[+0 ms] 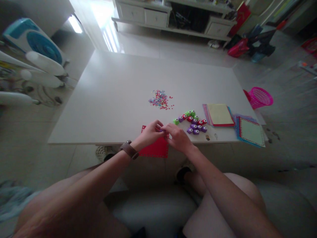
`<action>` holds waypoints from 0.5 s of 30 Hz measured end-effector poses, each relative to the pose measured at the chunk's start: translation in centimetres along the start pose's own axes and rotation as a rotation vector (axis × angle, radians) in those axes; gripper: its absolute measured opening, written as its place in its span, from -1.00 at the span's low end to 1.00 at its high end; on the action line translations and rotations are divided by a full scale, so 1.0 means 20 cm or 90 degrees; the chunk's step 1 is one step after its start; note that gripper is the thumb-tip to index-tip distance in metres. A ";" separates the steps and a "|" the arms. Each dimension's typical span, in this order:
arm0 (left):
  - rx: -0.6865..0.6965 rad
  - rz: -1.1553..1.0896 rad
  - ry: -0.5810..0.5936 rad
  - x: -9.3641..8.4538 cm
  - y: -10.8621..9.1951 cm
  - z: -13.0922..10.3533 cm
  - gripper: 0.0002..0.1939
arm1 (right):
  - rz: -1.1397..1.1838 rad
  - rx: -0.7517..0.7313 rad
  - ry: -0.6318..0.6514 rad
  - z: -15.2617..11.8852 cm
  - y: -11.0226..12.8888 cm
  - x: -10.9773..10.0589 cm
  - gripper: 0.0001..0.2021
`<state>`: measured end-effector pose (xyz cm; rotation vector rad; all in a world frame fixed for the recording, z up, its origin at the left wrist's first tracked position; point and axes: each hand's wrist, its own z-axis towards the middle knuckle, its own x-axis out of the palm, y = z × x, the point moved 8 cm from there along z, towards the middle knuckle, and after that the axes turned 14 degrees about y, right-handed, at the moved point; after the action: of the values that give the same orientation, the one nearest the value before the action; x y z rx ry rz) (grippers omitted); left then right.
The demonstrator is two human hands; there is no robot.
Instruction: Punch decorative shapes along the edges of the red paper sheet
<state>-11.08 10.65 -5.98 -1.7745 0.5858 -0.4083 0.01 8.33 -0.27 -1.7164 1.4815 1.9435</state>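
Note:
My left hand (150, 133) and my right hand (177, 136) meet at the table's near edge, fingers closed together on a small purple punch (161, 130). Most of that punch is hidden by the fingers. Beneath the hands a red sheet (155, 148) with a row of small marks along its border sticks out over the edge. Right of my right hand lie several green, red and purple punches (194, 121). Beyond the hands is a loose pile of tiny coloured confetti (160, 99).
The white table (111, 96) bears a stack of coloured paper (220, 114) and a second stack (252, 131) at its right end. A pink basket (261, 97) stands past that end. A white cabinet (156, 17) is at the back, a blue-and-white appliance (41, 43) at left.

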 end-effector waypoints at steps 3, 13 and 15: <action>-0.042 0.085 -0.048 -0.16 0.03 -0.05 -0.65 | -0.004 -0.012 -0.005 -0.01 0.03 0.00 -0.73; -0.278 0.569 -0.174 -0.76 0.06 -0.34 -0.62 | -0.059 0.024 0.095 0.00 0.01 0.10 -0.79; -0.303 0.590 -0.181 -0.78 0.05 -0.37 -0.61 | -0.064 0.027 0.107 0.00 0.01 0.12 -0.81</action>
<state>-28.10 13.68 -4.61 -1.7288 1.2712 0.6573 -0.85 7.13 -2.19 -1.9377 1.4455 1.7438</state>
